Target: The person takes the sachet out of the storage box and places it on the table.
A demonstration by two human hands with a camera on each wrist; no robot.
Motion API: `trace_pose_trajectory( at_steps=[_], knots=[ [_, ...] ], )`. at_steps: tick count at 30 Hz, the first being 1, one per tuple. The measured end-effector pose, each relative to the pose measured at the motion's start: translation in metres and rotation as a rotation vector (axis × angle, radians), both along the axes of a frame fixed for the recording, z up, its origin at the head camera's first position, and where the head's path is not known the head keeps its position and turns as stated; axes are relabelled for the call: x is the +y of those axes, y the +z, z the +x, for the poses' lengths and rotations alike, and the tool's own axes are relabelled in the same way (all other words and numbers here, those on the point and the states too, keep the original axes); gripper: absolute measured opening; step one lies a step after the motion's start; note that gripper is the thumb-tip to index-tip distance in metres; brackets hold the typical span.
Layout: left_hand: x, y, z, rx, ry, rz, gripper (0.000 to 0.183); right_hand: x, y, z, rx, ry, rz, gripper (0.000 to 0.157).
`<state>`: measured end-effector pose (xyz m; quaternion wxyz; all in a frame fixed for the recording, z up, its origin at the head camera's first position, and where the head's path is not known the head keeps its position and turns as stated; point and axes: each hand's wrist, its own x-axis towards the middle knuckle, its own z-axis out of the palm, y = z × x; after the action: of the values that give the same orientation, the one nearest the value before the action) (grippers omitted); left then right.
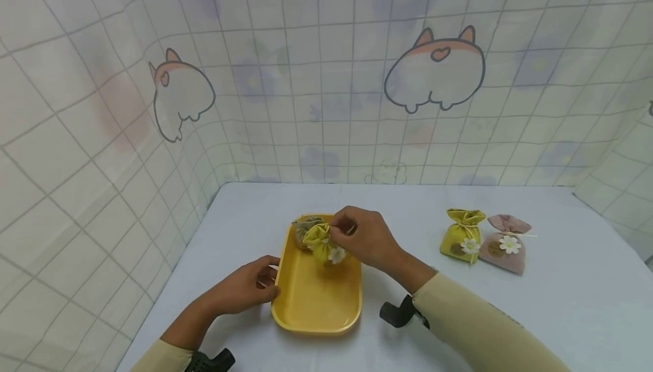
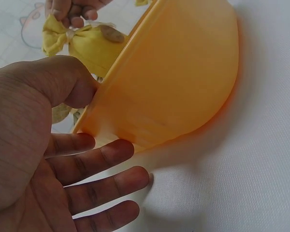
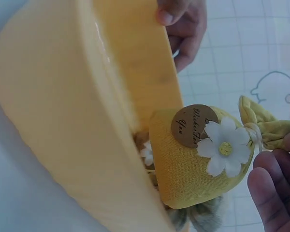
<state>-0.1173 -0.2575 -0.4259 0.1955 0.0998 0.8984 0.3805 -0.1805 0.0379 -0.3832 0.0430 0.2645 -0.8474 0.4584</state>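
Right grip (image 1: 364,239): we pinch the yellow pouch (image 3: 181,171) by its neck over the yellow tray (image 1: 316,307)'s far end, likely keeping its body free | left grip (image 1: 244,290): we pinch the tray's left wall, likely steadying it | grey pouch (image 1: 307,224): tray's far-left corner

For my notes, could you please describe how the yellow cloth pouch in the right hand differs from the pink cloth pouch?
The yellow cloth pouch is held by the right hand; the pink cloth pouch rests on the white table. The yellow pouch is vivid, the pink pouch muted. Both bear white flowers.
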Motion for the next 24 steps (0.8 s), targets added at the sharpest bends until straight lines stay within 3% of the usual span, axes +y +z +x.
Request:
trace_pose_trajectory(
  at_steps=[16, 24],
  knots=[
    [0.002, 0.000, 0.001, 0.016, -0.002, -0.005, 0.058, 0.024, 0.027, -0.002, 0.110, -0.039, 0.004, 0.005],
    [0.001, -0.001, -0.001, 0.002, 0.003, -0.015, 0.059, 0.038, 0.031, -0.005, 0.137, -0.088, 0.019, 0.004]
  ],
)
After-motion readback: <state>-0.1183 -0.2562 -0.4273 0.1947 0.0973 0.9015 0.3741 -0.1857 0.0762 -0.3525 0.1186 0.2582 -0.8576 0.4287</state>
